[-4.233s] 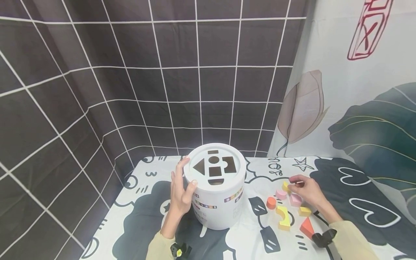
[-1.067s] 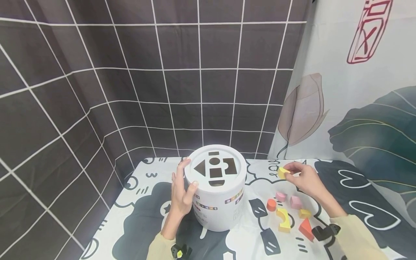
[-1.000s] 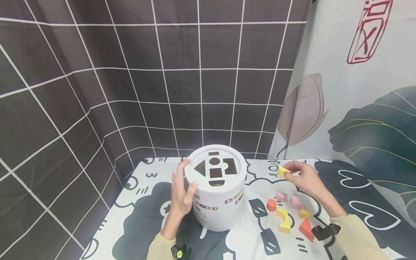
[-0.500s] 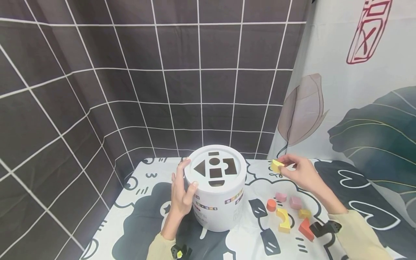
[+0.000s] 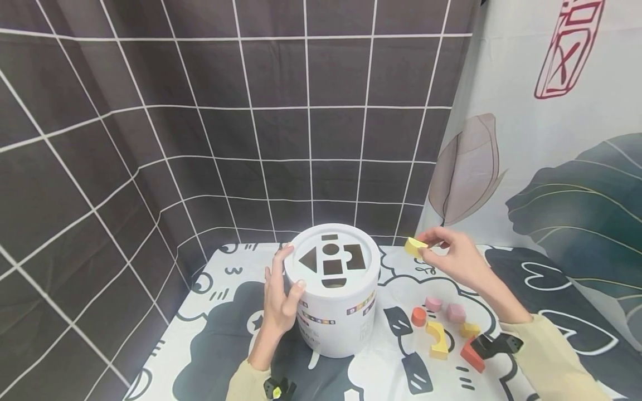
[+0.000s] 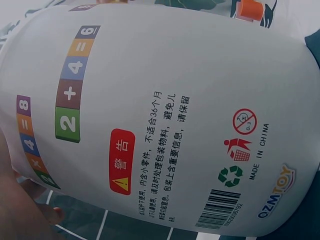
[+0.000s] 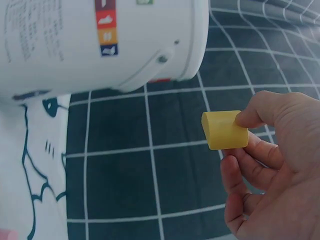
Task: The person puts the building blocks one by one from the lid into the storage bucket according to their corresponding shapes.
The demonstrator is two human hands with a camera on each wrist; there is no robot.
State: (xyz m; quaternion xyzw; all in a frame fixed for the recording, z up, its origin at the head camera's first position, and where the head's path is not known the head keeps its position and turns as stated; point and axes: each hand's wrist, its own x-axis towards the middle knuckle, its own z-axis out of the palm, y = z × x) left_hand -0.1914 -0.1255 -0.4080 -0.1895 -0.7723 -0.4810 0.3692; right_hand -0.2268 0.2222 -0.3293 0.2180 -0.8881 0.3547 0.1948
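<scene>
A white shape-sorter bucket (image 5: pixel 333 317) stands upright, its lid (image 5: pixel 306 239) cut with a triangle, a circle, rectangles and other holes. My left hand (image 5: pixel 279 301) rests along the bucket's left side, fingertips at the rim and thumb on the front. In the left wrist view the bucket's printed wall (image 6: pixel 200 75) fills most of the picture. My right hand (image 5: pixel 453 256) pinches a yellow half-round block (image 7: pixel 225 131) between thumb and fingers, raised to the right of the bucket at about lid height in the head view.
On the patterned cloth (image 5: pixel 371 370) right of the bucket lie an orange cylinder (image 5: pixel 418 317), a yellow arch block (image 5: pixel 438 341), two pink blocks (image 5: pixel 456 312), a small yellow block (image 5: pixel 470 330) and a red triangular block (image 5: pixel 472 356). A dark gridded curtain (image 5: pixel 281 133) hangs behind.
My right hand has picked the yellow half-round block from the group on the cloth, lifted it and carried it left toward the bucket. The left hand and bucket stay put.
</scene>
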